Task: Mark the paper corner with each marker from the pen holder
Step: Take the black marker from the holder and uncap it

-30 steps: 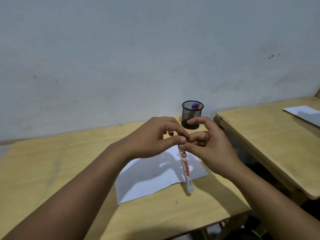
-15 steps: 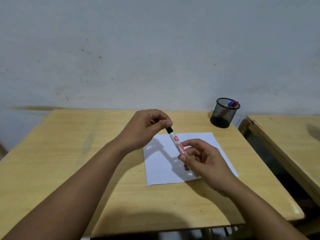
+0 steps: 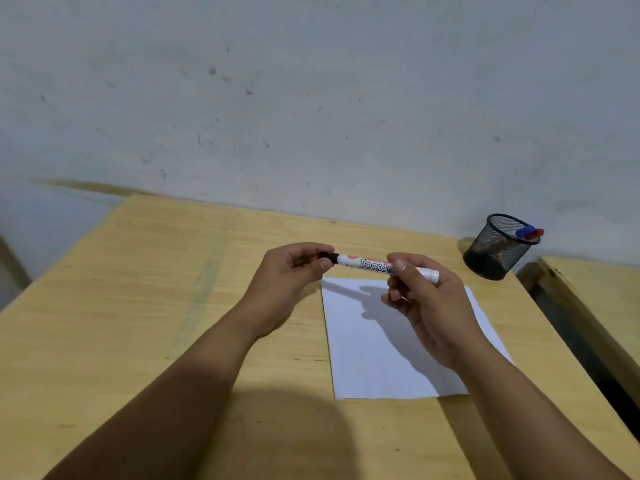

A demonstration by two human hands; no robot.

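Overhead, marker (image 3: 375,265) btwn hands, above paper (image 3: 381,358) edge.

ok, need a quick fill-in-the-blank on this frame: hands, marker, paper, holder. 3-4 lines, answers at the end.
1. The left hand pinches the marker's ____ cap.
2. The right hand grips the marker's white ____.
3. The mesh holder stands on the desk's far ____ corner.
4. The paper lies flat on the ____.

Answers: black; barrel; right; desk
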